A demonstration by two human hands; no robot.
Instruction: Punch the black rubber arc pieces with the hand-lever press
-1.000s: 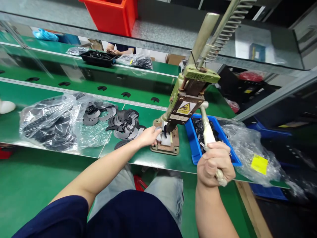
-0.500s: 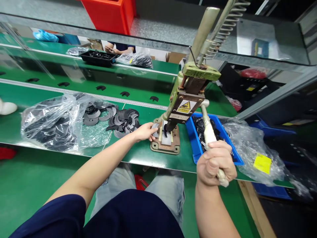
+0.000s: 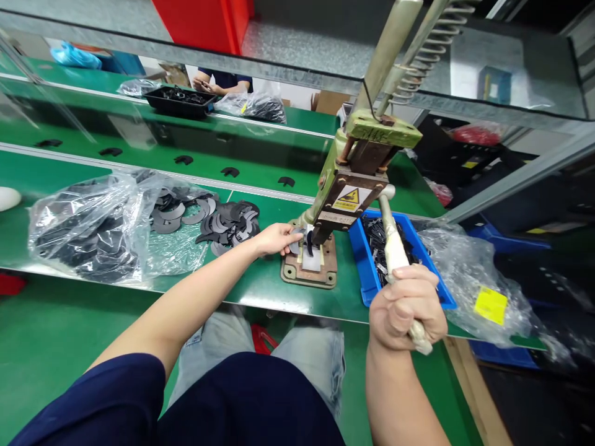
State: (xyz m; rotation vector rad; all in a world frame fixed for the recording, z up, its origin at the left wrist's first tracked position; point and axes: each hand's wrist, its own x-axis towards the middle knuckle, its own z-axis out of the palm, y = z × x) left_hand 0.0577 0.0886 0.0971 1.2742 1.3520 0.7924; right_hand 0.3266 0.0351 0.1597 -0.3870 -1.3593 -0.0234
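Note:
A green hand press (image 3: 353,192) stands on the bench, its ram above a base plate (image 3: 290,272) with a pale pad. A small black curved part (image 3: 310,243) lies on that pad under the ram. My left hand (image 3: 277,239), at the base's left side, pinches a grey curved piece (image 3: 294,247) between thumb and fingers. My right hand (image 3: 409,306) is wrapped around the press lever (image 3: 395,251), which slants down toward me. Left of the press lies a pile of dark crescent-shaped pieces (image 3: 232,224), partly spilling from a clear plastic bag (image 3: 93,229).
A blue bin (image 3: 365,272) of black parts stands right of the press, with a clear bag (image 3: 488,285) beside it. Several dark parts (image 3: 230,171) sit in a row on the green strip behind. Across it, a person's hands (image 3: 203,85) show near a black tray (image 3: 179,105).
My left hand has shifted slightly up with the grey piece at the press base. My right hand remains on the lever. The view has shifted a little.

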